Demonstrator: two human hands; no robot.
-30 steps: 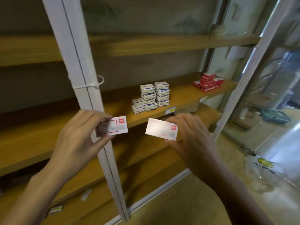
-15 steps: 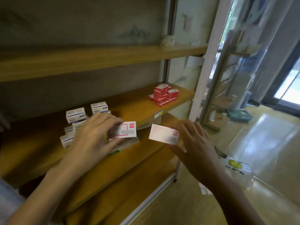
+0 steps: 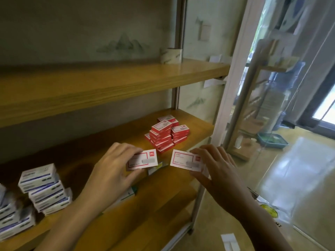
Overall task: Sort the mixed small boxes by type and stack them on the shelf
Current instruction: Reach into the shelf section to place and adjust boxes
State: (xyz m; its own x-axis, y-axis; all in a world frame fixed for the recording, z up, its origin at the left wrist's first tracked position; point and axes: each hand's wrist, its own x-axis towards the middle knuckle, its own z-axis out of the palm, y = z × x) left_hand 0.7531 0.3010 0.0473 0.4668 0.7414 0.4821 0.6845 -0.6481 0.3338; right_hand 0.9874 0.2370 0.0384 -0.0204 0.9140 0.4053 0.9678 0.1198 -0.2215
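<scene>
Two small boxes were held up, one in each hand. Where were they? asked the first.

Both were in the air at the front of the middle shelf board [image 3: 196,124], said the second. The left hand [image 3: 112,169] pinched a red-and-white box [image 3: 142,160] by its left end, with fingers on top and the thumb below. The right hand [image 3: 217,171] pinched a second red-and-white box [image 3: 186,160] by its right end in the same way. The two boxes were near each other but did not touch.

Was anything else on that board?

Yes. A pile of red boxes [image 3: 166,134] sat just behind the two held boxes, toward the right end. It was a bit messy, with some boxes turned. A pile of blue-and-white boxes [image 3: 43,189] sat at the left end, well apart from the red pile. It was too blurry for me to count.

Did the held boxes touch the red pile?

No. They were close to it but apart.

What was higher up?

The top shelf board [image 3: 108,84] had a roll of tape [image 3: 170,55] standing at the back, next to the post.

And off to the right?

A glass wall [image 3: 262,109] stood there. A green tray [image 3: 272,140] sat far off on the shiny floor. A clear bag with a yellow mark [image 3: 268,211] lay close by, just past the right arm.
</scene>
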